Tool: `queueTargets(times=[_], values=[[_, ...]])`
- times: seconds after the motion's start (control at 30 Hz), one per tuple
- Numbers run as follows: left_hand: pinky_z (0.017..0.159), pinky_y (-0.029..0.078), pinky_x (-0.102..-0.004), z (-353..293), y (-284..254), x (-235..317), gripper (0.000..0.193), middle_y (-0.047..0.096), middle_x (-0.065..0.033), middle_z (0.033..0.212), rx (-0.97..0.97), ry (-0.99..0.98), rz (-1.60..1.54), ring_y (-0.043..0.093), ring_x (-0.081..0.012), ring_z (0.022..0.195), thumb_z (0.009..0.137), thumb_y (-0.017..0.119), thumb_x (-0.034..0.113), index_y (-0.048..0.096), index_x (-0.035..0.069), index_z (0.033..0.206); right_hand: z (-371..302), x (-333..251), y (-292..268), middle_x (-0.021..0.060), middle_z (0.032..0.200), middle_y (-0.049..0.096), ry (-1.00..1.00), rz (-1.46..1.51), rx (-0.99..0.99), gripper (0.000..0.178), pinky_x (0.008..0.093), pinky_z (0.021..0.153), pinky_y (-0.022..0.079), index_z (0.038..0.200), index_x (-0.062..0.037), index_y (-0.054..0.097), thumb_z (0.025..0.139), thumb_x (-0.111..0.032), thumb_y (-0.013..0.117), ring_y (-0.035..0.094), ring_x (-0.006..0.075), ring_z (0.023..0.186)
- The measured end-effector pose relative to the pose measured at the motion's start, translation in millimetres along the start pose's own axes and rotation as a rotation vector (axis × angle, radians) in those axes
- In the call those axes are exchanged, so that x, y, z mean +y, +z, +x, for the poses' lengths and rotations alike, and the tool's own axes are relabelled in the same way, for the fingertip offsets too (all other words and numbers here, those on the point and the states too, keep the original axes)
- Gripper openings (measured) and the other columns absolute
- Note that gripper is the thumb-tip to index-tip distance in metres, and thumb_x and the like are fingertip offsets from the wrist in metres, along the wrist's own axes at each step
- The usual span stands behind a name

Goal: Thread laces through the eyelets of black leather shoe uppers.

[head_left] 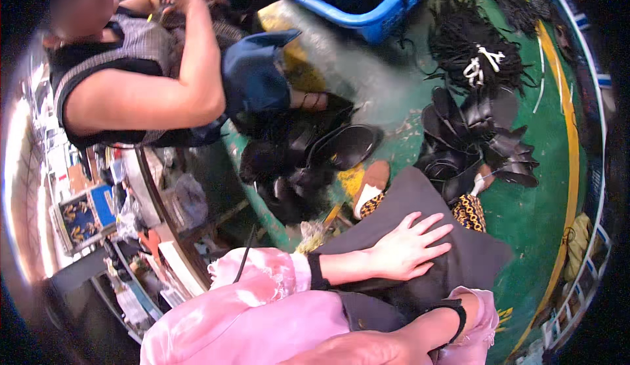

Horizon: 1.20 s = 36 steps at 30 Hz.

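Observation:
My left hand lies spread on a dark grey cloth draped over my lap, its fingers apart and nothing in them. The cloth looks like an apron, but I cannot be sure. My right hand is low in the picture, bent back toward my body and cut by the lower edge. Its fingers are hidden, so what it touches cannot be made out. Both arms wear pink sleeves with black cuffs. Beyond my knees, a brown and white shoe shows below patterned trouser fabric.
Black leather-like pieces lie on the green floor in a right pile and a left pile. Farther off is a bundle of black strips with white ties. A co-worker is at left, near a blue plastic frame. Cluttered shelves stand left.

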<state>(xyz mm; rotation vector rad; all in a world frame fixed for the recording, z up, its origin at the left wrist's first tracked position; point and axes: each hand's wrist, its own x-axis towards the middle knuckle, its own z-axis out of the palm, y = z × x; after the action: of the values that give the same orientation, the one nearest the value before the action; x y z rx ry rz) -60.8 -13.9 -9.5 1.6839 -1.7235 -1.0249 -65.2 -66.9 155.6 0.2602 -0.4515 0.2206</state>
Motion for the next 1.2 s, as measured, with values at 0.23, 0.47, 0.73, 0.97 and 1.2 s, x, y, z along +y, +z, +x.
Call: queueTargets(times=[0.23, 0.47, 0.73, 0.97, 1.2], values=[[0.103, 0.029, -0.0576, -12.8, -2.8, -2.1, 0.051, 0.036, -0.0141, 0.144, 0.081, -0.014, -0.037, 0.028, -0.0352, 0.136, 0.078, 0.065, 0.028, 0.054, 0.011, 0.125, 14.6, -18.2, 3.9, 0.0136, 0.106, 0.059, 0.141, -0.094, 0.069, 0.022, 0.0297, 0.076, 0.047, 0.109, 0.005, 0.057, 0.095, 0.001, 0.04, 0.058, 0.0209, 0.093], [0.102, 0.03, -0.0571, -19.1, -8.4, -4.4, 0.051, 0.037, -0.0144, 0.142, 0.159, -0.001, -0.071, 0.03, -0.0359, 0.135, 0.077, 0.066, 0.028, 0.054, 0.01, 0.123, 16.3, 22.0, -8.3, 0.0157, 0.106, 0.058, 0.057, -0.132, 0.023, 0.02, 0.0315, 0.076, 0.048, 0.11, 0.0058, 0.056, 0.092, 0.005, 0.045, 0.059, 0.0244, 0.092], [0.102, 0.03, -0.0564, -26.4, -12.6, -3.1, 0.05, 0.039, -0.0135, 0.141, 0.205, 0.008, -0.09, 0.031, -0.0354, 0.134, 0.075, 0.068, 0.026, 0.056, 0.01, 0.121, 15.6, 27.8, -10.9, 0.0169, 0.11, 0.059, 0.084, -0.02, 0.099, 0.017, 0.0321, 0.079, 0.049, 0.109, 0.0053, 0.056, 0.094, 0.001, 0.048, 0.06, 0.0254, 0.094], [0.102, 0.03, -0.0562, -30.4, -15.9, -2.7, 0.05, 0.04, -0.0133, 0.14, 0.199, 0.013, -0.09, 0.031, -0.0353, 0.134, 0.075, 0.068, 0.027, 0.056, 0.011, 0.121, 13.6, 28.4, -14.6, 0.0182, 0.114, 0.06, 0.015, -0.251, 0.014, 0.024, 0.0362, 0.084, 0.05, 0.117, 0.0046, 0.054, 0.094, 0.0, 0.05, 0.06, 0.0308, 0.103], [0.101, 0.03, -0.0562, -26.3, -19.3, -4.0, 0.051, 0.039, -0.0139, 0.14, 0.18, 0.017, -0.08, 0.031, -0.0354, 0.134, 0.075, 0.068, 0.027, 0.055, 0.011, 0.122, 15.4, 22.6, -8.7, 0.016, 0.105, 0.06, 0.051, -0.211, 0.047, 0.018, 0.0357, 0.08, 0.05, 0.109, 0.0029, 0.054, 0.091, 0.002, 0.053, 0.061, 0.0302, 0.098]])
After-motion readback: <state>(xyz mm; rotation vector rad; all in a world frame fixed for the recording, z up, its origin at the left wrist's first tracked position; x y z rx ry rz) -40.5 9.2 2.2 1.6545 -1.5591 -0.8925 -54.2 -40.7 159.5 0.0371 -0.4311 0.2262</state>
